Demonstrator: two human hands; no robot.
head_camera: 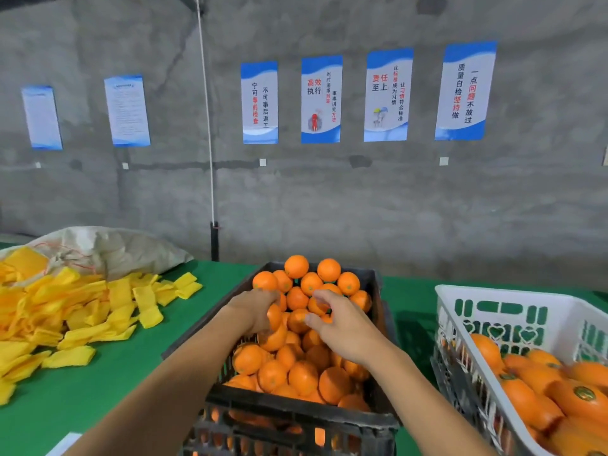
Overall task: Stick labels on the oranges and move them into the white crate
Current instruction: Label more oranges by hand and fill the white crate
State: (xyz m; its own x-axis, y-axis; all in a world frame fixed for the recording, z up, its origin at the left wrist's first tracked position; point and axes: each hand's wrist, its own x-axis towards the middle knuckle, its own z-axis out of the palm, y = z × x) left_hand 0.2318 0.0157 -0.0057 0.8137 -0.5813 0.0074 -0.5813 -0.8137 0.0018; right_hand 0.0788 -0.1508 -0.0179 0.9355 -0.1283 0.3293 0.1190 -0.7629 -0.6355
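Note:
A black crate in the middle holds a heap of several unlabelled oranges. My left hand reaches into the heap and its fingers curl around an orange. My right hand is beside it, fingers curled over another orange near the top of the pile. At the right stands the white crate, with several oranges inside; some carry round green labels.
A green table carries everything. Yellow foam net sleeves spill from a grey sack at the left. A white sheet corner lies at the front left. A concrete wall with posters stands behind.

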